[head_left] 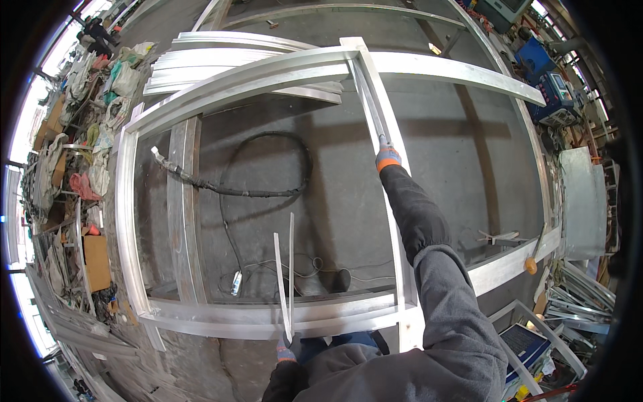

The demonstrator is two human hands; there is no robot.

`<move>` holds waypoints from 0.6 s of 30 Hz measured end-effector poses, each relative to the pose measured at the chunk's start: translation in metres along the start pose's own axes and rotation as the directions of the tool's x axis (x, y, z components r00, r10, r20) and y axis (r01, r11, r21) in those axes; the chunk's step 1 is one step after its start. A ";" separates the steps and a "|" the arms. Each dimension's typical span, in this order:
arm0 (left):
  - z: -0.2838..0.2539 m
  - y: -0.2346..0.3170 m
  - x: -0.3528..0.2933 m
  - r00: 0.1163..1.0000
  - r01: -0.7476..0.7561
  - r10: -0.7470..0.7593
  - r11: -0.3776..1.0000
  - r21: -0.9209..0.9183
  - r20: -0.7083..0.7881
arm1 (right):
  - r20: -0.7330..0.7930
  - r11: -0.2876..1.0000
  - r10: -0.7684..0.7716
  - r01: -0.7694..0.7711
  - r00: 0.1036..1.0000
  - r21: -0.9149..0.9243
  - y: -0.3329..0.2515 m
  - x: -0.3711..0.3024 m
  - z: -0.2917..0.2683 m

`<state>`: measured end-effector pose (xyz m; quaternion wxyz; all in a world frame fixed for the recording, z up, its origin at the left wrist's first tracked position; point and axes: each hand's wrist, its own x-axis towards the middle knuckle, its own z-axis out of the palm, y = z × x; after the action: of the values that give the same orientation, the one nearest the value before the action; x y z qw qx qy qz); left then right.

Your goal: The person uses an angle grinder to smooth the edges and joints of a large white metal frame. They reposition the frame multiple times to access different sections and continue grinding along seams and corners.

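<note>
A large silver metal frame (126, 208) lies in front of me, with a crossbar (395, 221) running away from me to the far rail. My right hand (388, 155), in a grey and orange glove, rests on the far half of that crossbar. Its fingers look closed along the inner groove, and what is in them is hidden. Close to my body, at the near rail, my left hand (288, 350) is closed around the lower ends of two thin metal strips (282, 288). These strips point up and away over the near rail.
Several silver profiles (201, 67) lie beyond the far rail. A black cable (254, 193) coils on the grey floor inside the frame. Bags and scrap (100, 147) line the left side. On the right stand a blue machine (557, 97) and stacked metal pieces (576, 295).
</note>
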<state>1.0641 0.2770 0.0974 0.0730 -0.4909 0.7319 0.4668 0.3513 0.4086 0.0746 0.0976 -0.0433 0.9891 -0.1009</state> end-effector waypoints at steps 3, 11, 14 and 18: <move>0.001 -0.006 0.007 1.000 -0.019 0.018 0.989 0.144 0.013 | 0.060 0.995 0.007 -0.001 0.998 -0.105 -0.001 0.011 0.015; -0.007 0.022 0.010 0.990 0.138 -0.141 0.986 0.096 0.020 | -0.016 0.893 -0.057 0.044 0.998 -0.448 -0.010 -0.002 0.045; -0.014 0.046 0.006 0.982 0.184 -0.184 0.983 0.004 0.042 | 0.049 0.888 -0.036 0.055 0.998 -0.457 -0.012 -0.008 0.039; -0.020 0.075 0.003 0.967 0.246 -0.236 0.963 -0.107 0.100 | 0.127 0.901 0.023 0.035 0.992 -0.432 -0.015 0.001 0.030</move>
<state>1.0106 0.2656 0.1527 0.1317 -0.5592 0.6338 0.5179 0.3570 0.3885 0.0483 0.1491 -0.0734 0.9782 0.1243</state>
